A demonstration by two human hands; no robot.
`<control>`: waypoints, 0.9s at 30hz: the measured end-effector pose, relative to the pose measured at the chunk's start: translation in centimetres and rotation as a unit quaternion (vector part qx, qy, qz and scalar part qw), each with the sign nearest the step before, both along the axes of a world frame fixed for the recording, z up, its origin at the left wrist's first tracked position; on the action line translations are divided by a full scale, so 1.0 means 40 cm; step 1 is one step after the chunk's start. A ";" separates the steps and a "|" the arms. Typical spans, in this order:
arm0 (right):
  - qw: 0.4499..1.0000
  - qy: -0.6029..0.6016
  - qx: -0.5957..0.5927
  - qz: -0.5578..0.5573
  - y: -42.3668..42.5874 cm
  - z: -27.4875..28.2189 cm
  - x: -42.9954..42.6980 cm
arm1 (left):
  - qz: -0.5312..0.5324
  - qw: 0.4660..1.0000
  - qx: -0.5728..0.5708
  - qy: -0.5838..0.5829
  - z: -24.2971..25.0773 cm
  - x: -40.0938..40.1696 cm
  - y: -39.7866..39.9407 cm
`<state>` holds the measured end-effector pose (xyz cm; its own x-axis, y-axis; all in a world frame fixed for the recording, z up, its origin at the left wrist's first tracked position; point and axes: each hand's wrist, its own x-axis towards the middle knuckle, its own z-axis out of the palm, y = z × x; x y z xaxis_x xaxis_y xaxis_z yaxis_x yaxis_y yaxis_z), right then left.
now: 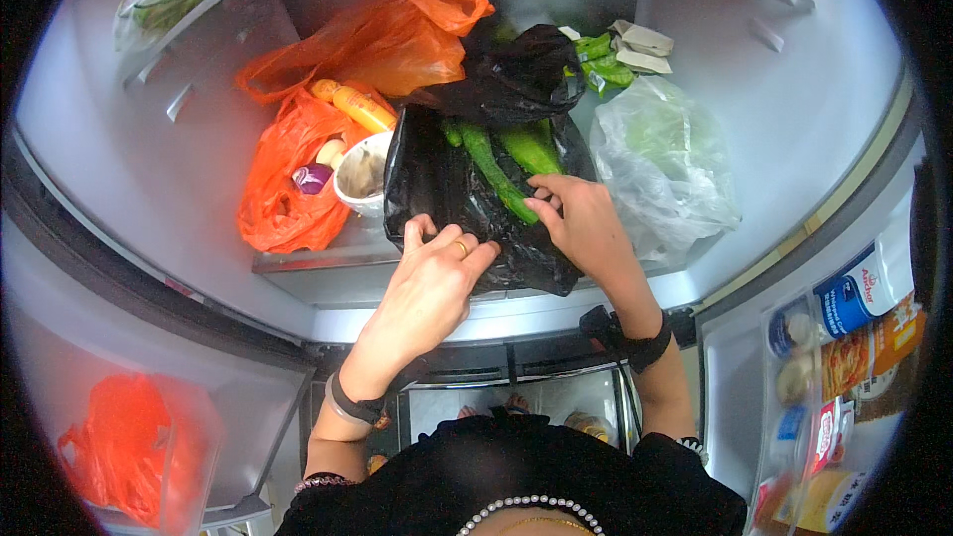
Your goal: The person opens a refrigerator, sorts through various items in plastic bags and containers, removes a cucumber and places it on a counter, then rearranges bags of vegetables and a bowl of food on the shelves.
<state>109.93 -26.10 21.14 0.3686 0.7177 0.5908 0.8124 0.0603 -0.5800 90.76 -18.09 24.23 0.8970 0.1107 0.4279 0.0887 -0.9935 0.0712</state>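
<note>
A black plastic bag (432, 171) lies with its mouth spread on the lower refrigerator shelf before me. Inside it are a long, bumpy green cucumber (491, 167) and a wider green vegetable (530, 149), which may be a second cucumber or a gourd. My left hand (439, 275), with a ring on one finger, grips the near edge of the bag. My right hand (581, 216) is at the cucumber's near end, thumb and bent fingers beside it. Whether those fingers hold the cucumber, the bag's film or nothing is unclear.
Left of the bag are a white bowl (365, 171), an orange bottle (361, 106) and a red bag (287, 216) with a purple onion (313, 178). To the right sits a translucent bag (663, 156). Open doors flank me; the right door rack holds an Anchor carton (856, 290).
</note>
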 end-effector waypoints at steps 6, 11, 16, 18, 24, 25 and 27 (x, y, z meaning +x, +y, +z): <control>0.983 -0.115 -0.118 -0.078 -0.003 0.010 -0.045 | -0.026 0.999 -0.026 0.014 0.000 -0.022 -0.017; 0.983 -0.111 -0.126 -0.072 -0.017 0.018 -0.050 | -0.067 0.996 -0.048 0.019 0.002 -0.046 -0.031; 0.993 -0.038 -0.103 -0.052 -0.038 0.046 -0.048 | -0.088 0.994 -0.056 0.022 -0.002 -0.061 -0.032; 0.992 -0.021 -0.108 -0.057 -0.041 0.059 -0.051 | -0.079 0.995 -0.061 0.027 -0.002 -0.062 -0.030; 0.994 0.021 -0.104 -0.040 -0.049 0.093 -0.053 | -0.079 0.994 -0.052 0.050 0.009 -0.065 -0.021; 0.991 0.051 -0.115 -0.036 -0.050 0.102 -0.052 | -0.079 0.994 -0.052 0.050 0.008 -0.067 -0.018; 0.992 0.036 -0.096 -0.067 -0.055 0.131 -0.054 | -0.075 0.994 -0.037 0.076 0.003 -0.074 -0.013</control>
